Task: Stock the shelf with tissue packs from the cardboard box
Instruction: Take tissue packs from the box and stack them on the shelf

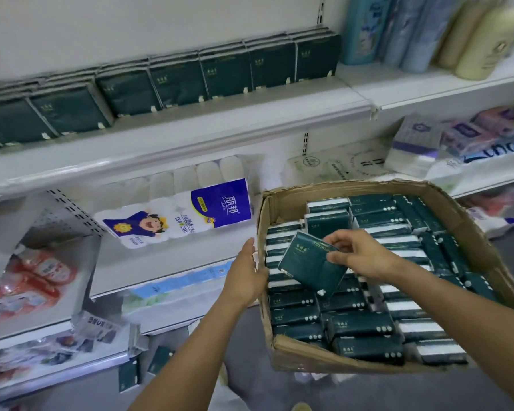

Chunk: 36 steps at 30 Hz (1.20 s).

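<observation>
— How's the feed looking?
— Bright enough for me: cool, even light from above, soft shadow under the upper shelf [220, 112].
— Sharp?
— I get the tissue pack [306, 262] and cardboard box [282, 203] fairly crisp in the middle. The red packs [33, 280] lower left smear into blur, the bottles [487, 40] top right are soft, and shelf lines bow at the edges.
</observation>
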{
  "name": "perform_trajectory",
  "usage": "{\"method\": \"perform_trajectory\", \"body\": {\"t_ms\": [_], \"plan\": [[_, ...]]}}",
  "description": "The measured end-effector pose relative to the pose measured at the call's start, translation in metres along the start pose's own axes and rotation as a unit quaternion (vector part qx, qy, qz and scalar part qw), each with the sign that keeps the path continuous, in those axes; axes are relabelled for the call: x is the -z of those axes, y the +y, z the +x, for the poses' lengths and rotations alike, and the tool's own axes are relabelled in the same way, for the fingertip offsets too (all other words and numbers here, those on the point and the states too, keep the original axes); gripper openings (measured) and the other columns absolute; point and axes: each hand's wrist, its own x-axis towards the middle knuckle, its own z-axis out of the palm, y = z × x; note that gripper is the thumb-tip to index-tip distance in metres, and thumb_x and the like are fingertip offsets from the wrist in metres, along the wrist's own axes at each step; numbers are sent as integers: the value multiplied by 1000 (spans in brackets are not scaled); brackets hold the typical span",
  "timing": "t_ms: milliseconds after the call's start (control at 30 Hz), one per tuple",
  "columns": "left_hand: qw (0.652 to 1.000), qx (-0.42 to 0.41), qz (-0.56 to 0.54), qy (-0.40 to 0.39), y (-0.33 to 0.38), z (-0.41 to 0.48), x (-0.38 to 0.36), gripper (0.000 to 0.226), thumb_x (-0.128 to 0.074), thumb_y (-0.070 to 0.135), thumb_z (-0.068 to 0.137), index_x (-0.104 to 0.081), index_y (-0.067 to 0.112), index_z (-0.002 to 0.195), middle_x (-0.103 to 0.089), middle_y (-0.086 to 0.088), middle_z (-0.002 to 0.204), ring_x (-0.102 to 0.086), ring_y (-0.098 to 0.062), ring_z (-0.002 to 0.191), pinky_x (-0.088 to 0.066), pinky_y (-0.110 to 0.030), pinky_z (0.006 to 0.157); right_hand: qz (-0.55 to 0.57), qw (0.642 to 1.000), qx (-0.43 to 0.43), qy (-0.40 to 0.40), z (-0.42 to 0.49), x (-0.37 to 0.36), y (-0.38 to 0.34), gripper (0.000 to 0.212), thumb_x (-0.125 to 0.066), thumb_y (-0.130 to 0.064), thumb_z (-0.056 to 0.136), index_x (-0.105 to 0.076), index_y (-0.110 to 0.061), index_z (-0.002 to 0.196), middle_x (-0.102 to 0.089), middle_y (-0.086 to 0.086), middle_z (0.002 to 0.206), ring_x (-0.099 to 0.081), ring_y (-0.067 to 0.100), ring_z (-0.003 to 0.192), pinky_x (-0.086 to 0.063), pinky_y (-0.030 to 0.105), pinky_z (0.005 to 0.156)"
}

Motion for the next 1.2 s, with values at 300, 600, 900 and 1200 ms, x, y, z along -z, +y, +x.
{"method": "perform_trajectory", "body": {"t_ms": [300,600,900,1200], "plan": [[974,-118,-72,178,26,12,108,36,-54,4,93,-56,19,126,-64,6,117,-59,0,99,-44,-7,81,34,996,83,18,40,2,-102,18,-68,-6,87,-69,-16,101,-71,2,96,-64,13,89,-49,19,77],[927,-172,-38,331,27,48,247,32,-55,6,92,-61,20,120,-66,8,115,-60,-5,106,-45,-19,95,94,963,246,61,109,-22,-250,19,-68,-1,85,-67,-16,97,-70,-1,96,-62,10,88,-50,23,80],[907,-137,204,342,19,112,359,51,-59,19,91,-46,16,140,-41,-4,149,-36,-23,138,-24,-38,116,-90,927,327,159,220,-78,-348,23,-68,-17,87,-66,-22,110,-66,-12,108,-61,9,103,-49,32,94],[901,-132,308,277,21,150,398,60,-54,22,95,-30,19,150,-21,2,159,-18,-19,146,-12,-31,119,-189,916,308,171,284,-112,-371,25,-62,-17,93,-58,-22,117,-58,2,115,-60,21,101,-52,37,88]]}}
